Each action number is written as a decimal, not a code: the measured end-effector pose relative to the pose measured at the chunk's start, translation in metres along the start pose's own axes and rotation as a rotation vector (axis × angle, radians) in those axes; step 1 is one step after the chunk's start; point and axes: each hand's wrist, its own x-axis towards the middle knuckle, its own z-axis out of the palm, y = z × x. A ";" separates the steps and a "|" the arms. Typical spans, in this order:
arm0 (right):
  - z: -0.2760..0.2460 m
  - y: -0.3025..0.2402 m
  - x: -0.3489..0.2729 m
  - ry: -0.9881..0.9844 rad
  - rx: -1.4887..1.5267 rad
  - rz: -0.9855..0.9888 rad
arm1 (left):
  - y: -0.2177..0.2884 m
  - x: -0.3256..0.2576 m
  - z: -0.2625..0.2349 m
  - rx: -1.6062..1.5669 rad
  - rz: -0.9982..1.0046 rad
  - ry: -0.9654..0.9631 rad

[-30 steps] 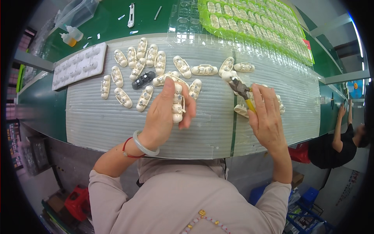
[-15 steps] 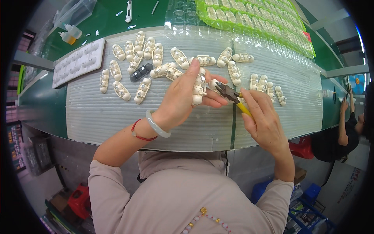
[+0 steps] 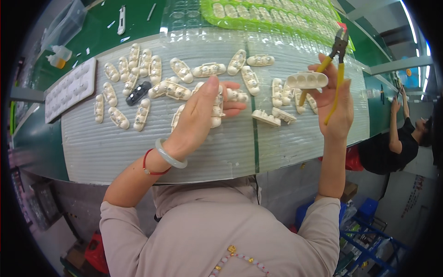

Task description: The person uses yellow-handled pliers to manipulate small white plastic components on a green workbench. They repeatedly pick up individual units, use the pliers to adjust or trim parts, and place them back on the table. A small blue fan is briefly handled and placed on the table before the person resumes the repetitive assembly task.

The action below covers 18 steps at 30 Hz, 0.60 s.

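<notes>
Right hand: The right hand [image 3: 336,99], raised over the right side of the table, holds yellow-handled pliers [image 3: 340,47], their head pointing to the far side and their handles spread wide.
Four-cup part: A cream four-cup part [image 3: 304,81] extends leftward from the same hand's fingers, its round hollows in view; the exact grip on it is hard to tell.
Left hand: The left hand [image 3: 196,115], thumb up and fingers stretched to the right, holds a cream studded part [image 3: 217,110] on its palm side, partly hidden by the thumb.
Wrist: A pale bangle [image 3: 170,154] and a red cord bracelet [image 3: 146,165] circle the left wrist.
Mat: More cream parts with metal studs [image 3: 209,70] lie scattered over a pale ribbed mat [image 3: 207,159], most on the far and left sides; one dark part [image 3: 138,93] lies among them.
Left edge: A white dimpled tray [image 3: 90,84] sits near two squeeze bottles [image 3: 57,61], one with amber liquid.
Far side: A bright green tray [image 3: 213,22] of cream parts stands by clear blister sheets [image 3: 177,24]; a utility knife [image 3: 122,21] lies on the green tabletop [image 3: 99,44].
Far right: A co-worker in black [image 3: 390,147] reaches toward the table.
</notes>
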 end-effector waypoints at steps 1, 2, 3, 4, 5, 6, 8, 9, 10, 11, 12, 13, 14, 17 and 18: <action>-0.002 -0.001 0.002 0.001 -0.007 0.043 | 0.000 0.000 0.000 0.015 -0.017 0.003; -0.002 -0.002 0.003 0.002 -0.014 0.086 | 0.000 0.000 0.000 0.030 -0.034 0.007; 0.004 0.000 0.000 0.014 -0.084 0.124 | 0.000 -0.001 -0.001 0.079 -0.049 0.023; 0.007 0.001 -0.002 0.000 -0.102 0.135 | 0.001 -0.001 -0.002 0.120 -0.068 0.011; 0.008 0.001 -0.005 -0.015 -0.120 0.146 | 0.005 -0.001 -0.003 0.159 -0.088 0.000; 0.010 0.004 -0.007 -0.033 -0.126 0.161 | 0.008 -0.003 -0.004 0.206 -0.111 -0.003; 0.012 0.006 -0.011 -0.042 -0.312 0.151 | 0.017 -0.009 0.000 0.252 -0.091 0.028; 0.015 0.006 -0.012 -0.063 -0.380 0.145 | 0.018 -0.011 0.001 0.243 -0.060 0.004; 0.018 0.005 -0.014 -0.083 -0.447 0.138 | 0.020 -0.012 0.002 0.232 -0.028 -0.021; 0.023 0.004 -0.016 -0.102 -0.472 0.163 | 0.019 -0.012 0.003 0.187 0.024 -0.089; 0.030 0.003 -0.017 -0.122 -0.499 0.184 | 0.019 -0.012 0.004 0.140 0.080 -0.158; 0.036 0.004 -0.019 -0.142 -0.527 0.205 | 0.018 -0.011 0.005 0.120 0.026 -0.190; 0.042 0.007 -0.021 -0.146 -0.526 0.207 | 0.017 -0.011 0.008 0.099 -0.027 -0.221; 0.048 0.017 -0.026 -0.149 -0.560 0.184 | 0.004 -0.004 0.013 0.033 -0.048 -0.286; 0.047 0.019 -0.027 -0.153 -0.555 0.176 | -0.001 0.001 0.012 0.016 -0.035 -0.308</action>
